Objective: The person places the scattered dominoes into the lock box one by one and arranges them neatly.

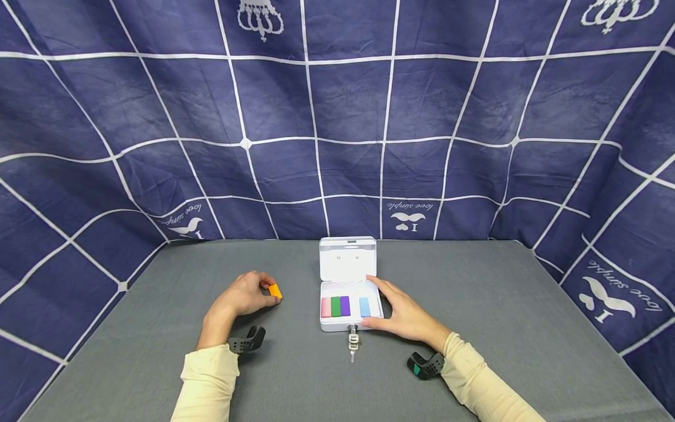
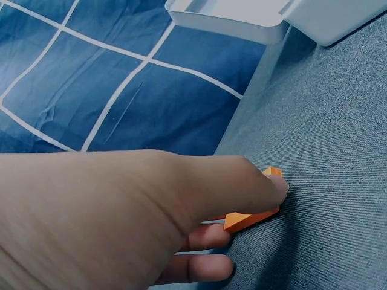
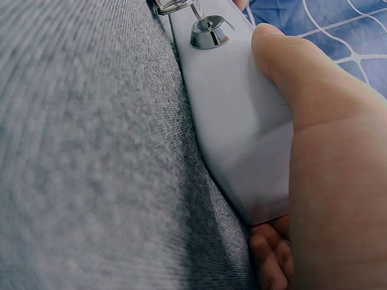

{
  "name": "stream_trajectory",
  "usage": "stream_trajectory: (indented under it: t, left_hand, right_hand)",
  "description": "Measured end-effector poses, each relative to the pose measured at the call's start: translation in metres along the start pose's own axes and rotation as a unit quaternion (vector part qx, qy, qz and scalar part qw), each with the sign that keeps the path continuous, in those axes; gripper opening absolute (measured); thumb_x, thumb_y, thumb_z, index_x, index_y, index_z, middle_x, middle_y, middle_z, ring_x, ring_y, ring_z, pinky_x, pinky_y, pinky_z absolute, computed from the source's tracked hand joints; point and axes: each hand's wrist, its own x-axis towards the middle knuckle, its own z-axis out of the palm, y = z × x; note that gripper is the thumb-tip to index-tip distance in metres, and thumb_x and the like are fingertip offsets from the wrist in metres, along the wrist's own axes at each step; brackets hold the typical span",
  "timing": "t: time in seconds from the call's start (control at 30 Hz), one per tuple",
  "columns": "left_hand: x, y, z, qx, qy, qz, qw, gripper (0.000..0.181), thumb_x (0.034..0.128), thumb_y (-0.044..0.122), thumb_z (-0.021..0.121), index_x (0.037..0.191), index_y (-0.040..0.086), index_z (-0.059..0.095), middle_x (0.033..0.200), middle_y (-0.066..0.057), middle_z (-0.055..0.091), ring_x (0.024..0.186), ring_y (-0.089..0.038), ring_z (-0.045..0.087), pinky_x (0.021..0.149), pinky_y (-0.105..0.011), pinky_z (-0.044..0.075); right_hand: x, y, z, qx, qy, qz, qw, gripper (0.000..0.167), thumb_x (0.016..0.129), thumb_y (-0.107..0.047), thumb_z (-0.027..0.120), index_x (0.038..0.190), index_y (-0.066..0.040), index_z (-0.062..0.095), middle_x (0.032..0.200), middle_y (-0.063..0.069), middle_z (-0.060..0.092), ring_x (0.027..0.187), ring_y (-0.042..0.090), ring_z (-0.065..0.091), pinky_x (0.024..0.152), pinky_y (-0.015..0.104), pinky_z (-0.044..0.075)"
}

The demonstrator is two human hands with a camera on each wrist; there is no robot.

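Observation:
My left hand [image 1: 246, 295] pinches a small orange block [image 1: 275, 291] between thumb and fingers, to the left of the box. In the left wrist view the orange block [image 2: 251, 221] touches or nearly touches the grey cloth, partly covered by the thumb. A white lockable box [image 1: 328, 324] stands with its lid raised. Inside lie pink, green and purple blocks [image 1: 345, 306] side by side, and a light blue block [image 1: 364, 307] apart at the right. My right hand [image 1: 403, 313] grips the box's right side, thumb at the front edge and fingers toward the back corner.
Keys [image 1: 353, 344] hang from the lock [image 3: 210, 33] on the box's front. Grey cloth [image 1: 295, 375] covers the table. A blue curtain with white lines [image 1: 348, 170] closes off the back and sides. Each wrist wears a black band [image 1: 248, 340].

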Motion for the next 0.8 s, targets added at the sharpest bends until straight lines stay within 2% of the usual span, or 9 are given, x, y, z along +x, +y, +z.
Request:
stream_trajectory:
  t: [0.13, 0.5, 0.8]
  left_hand:
    - [0.000, 0.000, 0.001, -0.006, 0.004, 0.014, 0.9999, 0.039, 0.0791, 0.021, 0.085, 0.109, 0.000, 0.073, 0.098, -0.008, 0.068, 0.091, -0.022, 0.062, 0.086, -0.043, 0.050]
    - [0.001, 0.002, 0.003, -0.025, 0.015, 0.025, 0.9993, 0.039, 0.0802, 0.023, 0.084, 0.110, 0.001, 0.072, 0.099, -0.008, 0.069, 0.092, -0.021, 0.063, 0.085, -0.040, 0.051]
    - [0.001, 0.014, -0.004, -0.043, 0.023, 0.038, 0.9981, 0.042, 0.0871, 0.026, 0.078, 0.118, -0.001, 0.072, 0.099, -0.009, 0.066, 0.087, -0.018, 0.059, 0.076, -0.034, 0.048]
  right_hand:
    - [0.000, 0.000, 0.000, 0.003, 0.000, 0.001, 1.0000, 0.097, 0.084, -0.058, 0.079, 0.162, -0.022, 0.034, 0.158, 0.008, 0.046, 0.144, 0.031, 0.045, 0.115, 0.057, 0.038]
    - [0.001, 0.000, 0.001, 0.002, -0.002, 0.001, 1.0000, 0.097, 0.084, -0.058, 0.079, 0.162, -0.021, 0.034, 0.158, 0.008, 0.046, 0.145, 0.030, 0.045, 0.116, 0.056, 0.038]
    - [0.000, 0.000, 0.000, 0.002, -0.001, 0.001, 1.0000, 0.097, 0.084, -0.058, 0.079, 0.162, -0.022, 0.034, 0.159, 0.008, 0.045, 0.145, 0.031, 0.044, 0.116, 0.056, 0.037]
